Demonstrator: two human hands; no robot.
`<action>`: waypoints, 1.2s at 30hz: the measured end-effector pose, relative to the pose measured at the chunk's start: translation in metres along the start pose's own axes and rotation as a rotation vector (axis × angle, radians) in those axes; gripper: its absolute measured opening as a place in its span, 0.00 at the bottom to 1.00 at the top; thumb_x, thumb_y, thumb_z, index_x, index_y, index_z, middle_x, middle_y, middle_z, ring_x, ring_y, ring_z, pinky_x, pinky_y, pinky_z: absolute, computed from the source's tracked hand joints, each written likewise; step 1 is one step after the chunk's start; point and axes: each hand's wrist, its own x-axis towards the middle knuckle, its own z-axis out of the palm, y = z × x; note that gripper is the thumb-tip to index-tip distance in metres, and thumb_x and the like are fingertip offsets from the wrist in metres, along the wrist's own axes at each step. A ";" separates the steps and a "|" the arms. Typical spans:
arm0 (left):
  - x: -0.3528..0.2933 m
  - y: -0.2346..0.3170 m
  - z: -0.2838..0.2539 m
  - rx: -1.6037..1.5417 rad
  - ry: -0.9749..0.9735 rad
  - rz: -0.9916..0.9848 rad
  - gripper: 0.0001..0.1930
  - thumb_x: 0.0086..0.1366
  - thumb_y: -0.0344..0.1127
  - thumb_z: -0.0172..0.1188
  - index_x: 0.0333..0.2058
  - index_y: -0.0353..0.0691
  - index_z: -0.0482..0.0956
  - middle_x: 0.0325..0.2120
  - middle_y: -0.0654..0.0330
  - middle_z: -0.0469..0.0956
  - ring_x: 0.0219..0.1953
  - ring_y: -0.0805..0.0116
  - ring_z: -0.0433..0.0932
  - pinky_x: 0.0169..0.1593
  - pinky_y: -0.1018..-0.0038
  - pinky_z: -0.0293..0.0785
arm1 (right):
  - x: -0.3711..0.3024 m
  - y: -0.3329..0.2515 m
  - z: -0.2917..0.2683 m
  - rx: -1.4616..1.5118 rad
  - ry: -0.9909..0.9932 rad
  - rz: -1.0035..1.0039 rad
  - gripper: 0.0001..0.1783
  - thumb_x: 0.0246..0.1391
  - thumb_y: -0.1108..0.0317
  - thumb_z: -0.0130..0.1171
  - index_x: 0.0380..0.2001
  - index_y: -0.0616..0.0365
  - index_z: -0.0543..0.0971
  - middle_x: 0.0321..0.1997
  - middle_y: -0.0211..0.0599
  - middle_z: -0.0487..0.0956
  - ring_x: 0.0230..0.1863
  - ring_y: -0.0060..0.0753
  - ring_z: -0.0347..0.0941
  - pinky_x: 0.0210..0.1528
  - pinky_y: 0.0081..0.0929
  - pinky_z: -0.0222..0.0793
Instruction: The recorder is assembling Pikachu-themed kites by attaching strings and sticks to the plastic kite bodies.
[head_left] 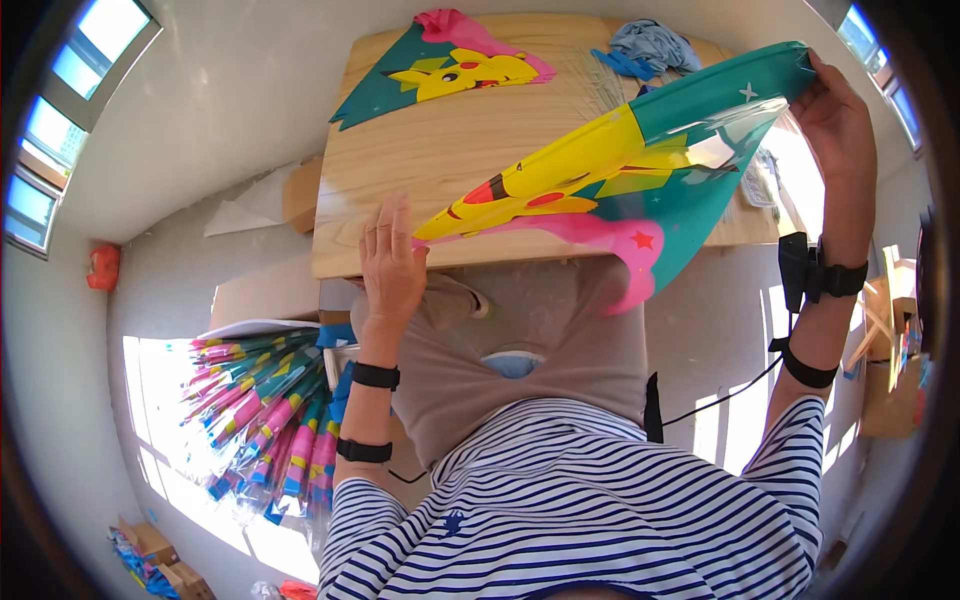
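Note:
A shiny plastic kite [640, 160], printed in teal, yellow and pink with a cartoon figure, stretches slantwise across the near side of the table. My right hand [838, 120], raised at the far right, is closed on its teal corner. At the table's near left edge lies my left hand [392, 265], fingers stretched out, with the kite's narrow pink-and-yellow end touching it by the thumb. The kite's upper edge looks folded over, and its pink lower part hangs past the table edge above my lap. A second printed kite [455, 70] lies flat at the table's back left.
The pale wooden table [370, 160] spans the middle. Crumpled grey-blue cloth [655, 48] sits at its back right. Many rolled kites [270, 410] in clear wrapping fan out at my left, beside a cardboard box [265, 292]. A black cable [725, 395] runs at my right side.

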 end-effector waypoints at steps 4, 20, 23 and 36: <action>0.011 0.005 0.026 -0.030 0.131 0.123 0.35 0.54 0.23 0.64 0.63 0.39 0.66 0.52 0.52 0.76 0.53 0.53 0.75 0.57 0.58 0.69 | 0.006 -0.011 -0.002 -0.038 0.004 0.057 0.11 0.59 0.72 0.61 0.43 0.67 0.77 0.44 0.44 0.80 0.47 0.39 0.77 0.56 0.37 0.73; -0.027 -0.044 0.053 -1.115 -0.299 -0.952 0.03 0.62 0.24 0.55 0.30 0.33 0.77 0.23 0.69 0.70 0.29 0.80 0.67 0.33 0.80 0.63 | 0.077 0.173 0.085 0.100 -0.239 0.433 0.22 0.59 0.56 0.63 0.49 0.61 0.76 0.41 0.42 0.79 0.44 0.38 0.76 0.55 0.36 0.72; -0.034 -0.063 0.064 -1.141 -0.258 -1.069 0.04 0.61 0.24 0.55 0.29 0.34 0.78 0.25 0.70 0.71 0.29 0.81 0.68 0.33 0.81 0.62 | 0.064 0.231 0.079 -0.231 -0.076 0.411 0.34 0.56 0.54 0.66 0.61 0.58 0.69 0.54 0.41 0.76 0.56 0.33 0.72 0.61 0.34 0.68; 0.024 -0.005 0.034 -0.011 -0.145 -0.236 0.28 0.54 0.38 0.70 0.53 0.37 0.74 0.50 0.48 0.74 0.54 0.46 0.70 0.58 0.58 0.65 | 0.028 0.300 0.042 -0.095 0.020 0.756 0.14 0.54 0.83 0.57 0.45 0.71 0.80 0.42 0.43 0.81 0.44 0.35 0.79 0.50 0.32 0.79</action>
